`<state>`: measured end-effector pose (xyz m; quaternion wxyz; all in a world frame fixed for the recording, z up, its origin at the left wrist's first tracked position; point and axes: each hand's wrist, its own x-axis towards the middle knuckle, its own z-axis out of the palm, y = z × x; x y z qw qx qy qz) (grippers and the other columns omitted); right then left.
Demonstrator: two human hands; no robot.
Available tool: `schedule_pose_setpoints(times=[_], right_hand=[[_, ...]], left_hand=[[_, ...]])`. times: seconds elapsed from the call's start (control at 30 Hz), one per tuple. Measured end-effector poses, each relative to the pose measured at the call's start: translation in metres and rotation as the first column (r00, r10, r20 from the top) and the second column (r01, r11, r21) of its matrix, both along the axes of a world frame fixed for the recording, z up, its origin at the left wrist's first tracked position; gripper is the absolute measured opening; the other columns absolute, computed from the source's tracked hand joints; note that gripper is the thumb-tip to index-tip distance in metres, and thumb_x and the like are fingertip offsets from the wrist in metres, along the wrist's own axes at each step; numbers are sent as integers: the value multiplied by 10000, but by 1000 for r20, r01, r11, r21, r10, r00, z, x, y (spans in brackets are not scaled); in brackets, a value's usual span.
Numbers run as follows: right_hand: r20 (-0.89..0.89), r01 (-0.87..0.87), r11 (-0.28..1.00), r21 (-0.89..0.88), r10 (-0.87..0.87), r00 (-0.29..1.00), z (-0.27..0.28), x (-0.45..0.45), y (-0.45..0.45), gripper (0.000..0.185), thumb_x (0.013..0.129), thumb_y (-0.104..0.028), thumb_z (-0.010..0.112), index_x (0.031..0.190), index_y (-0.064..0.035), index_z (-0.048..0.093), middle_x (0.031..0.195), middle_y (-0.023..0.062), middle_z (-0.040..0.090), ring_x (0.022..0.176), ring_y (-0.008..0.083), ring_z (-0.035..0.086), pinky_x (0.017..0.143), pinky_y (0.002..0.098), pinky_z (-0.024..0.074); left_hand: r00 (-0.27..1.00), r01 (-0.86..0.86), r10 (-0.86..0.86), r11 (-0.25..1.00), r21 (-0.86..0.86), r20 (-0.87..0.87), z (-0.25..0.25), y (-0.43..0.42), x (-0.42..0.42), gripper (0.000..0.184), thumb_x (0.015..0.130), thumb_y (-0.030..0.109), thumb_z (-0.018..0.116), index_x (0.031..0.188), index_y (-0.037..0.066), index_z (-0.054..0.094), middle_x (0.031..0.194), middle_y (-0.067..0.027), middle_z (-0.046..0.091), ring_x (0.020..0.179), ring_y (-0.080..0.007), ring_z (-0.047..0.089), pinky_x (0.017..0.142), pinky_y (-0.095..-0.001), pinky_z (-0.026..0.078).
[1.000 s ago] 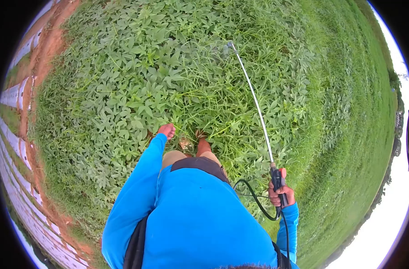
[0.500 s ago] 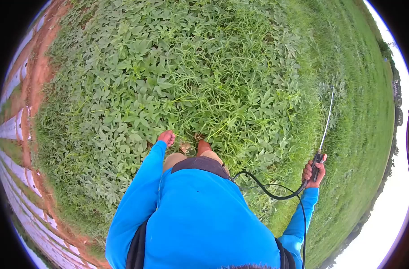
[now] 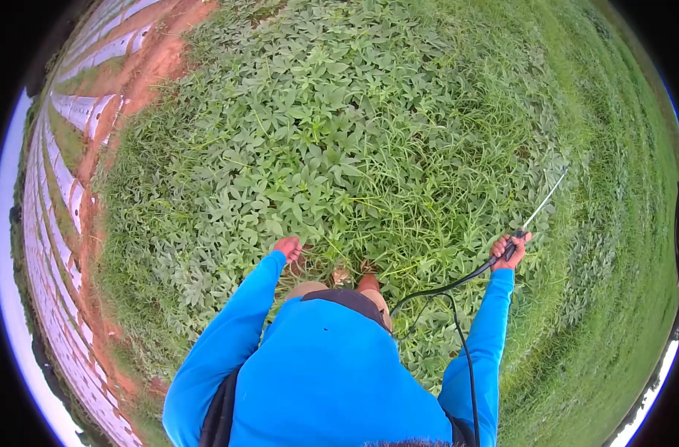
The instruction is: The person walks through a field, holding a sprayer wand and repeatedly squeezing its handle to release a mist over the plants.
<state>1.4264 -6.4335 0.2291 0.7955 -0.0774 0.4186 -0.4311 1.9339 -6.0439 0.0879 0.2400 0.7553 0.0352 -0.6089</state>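
Top [image 3: 324, 380] bright blue, with full-length sleeves [image 3: 235, 320] in matching cloth; one small dark speck [image 3: 325, 328] low down. Black straps [image 3: 219, 410] either side. Dark waistband [image 3: 343, 299].

one spray wand [image 3: 546, 199], two sleeves [image 3: 231, 328] [image 3: 490, 320], two shoulder straps [image 3: 219, 411] [image 3: 461, 430], one waistband [image 3: 348, 299]

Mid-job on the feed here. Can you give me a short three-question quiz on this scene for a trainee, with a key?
1. Multiple choice: which of the person's own hands grips the wand? A: left only. B: right only. C: both.
2. True or false: the pale strips on the ground lie toward the left side of the view.
3. Fill in the blank: the sleeves are ____ in colour.

Key:
1. B, the right hand.
2. True.
3. Blue.
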Motion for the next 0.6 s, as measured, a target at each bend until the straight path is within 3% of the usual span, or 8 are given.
schedule_pose_setpoints(times=[0.13,0.2,0.33,0.6], right_hand=[[180,-308,951,18,300,937,-7,106,-3,226,740,-255,570,823,-61,490,609,27,431,446,139,407,364,261,342],[322,-461,887,10,434,841,-9,159,2,239,741,-255,560,857,-58,490,615,30,432,444,138,413,354,264,344],[438,-712,701,41,629,643,-1,269,17,207,735,-224,539,855,-66,480,621,31,436,422,134,409,336,262,345],[456,-914,361,-186,856,245,22,485,62,190,724,-245,547,809,-94,469,606,-11,406,432,97,388,348,242,314]], left_hand=[[992,-125,126,992,-8,9,18,12,0,375,908,399,452,816,55,570,705,-37,553,540,-143,484,478,-296,411],[991,-129,130,991,-19,38,20,21,-4,372,913,393,450,815,55,570,703,-38,553,535,-143,481,473,-294,408],[990,-130,134,987,-90,40,10,58,-14,375,918,390,445,807,55,573,695,-42,558,522,-140,477,466,-286,408],[966,-247,243,968,37,89,36,115,-25,372,840,393,487,805,37,589,713,-59,573,539,-155,502,466,-302,415]])
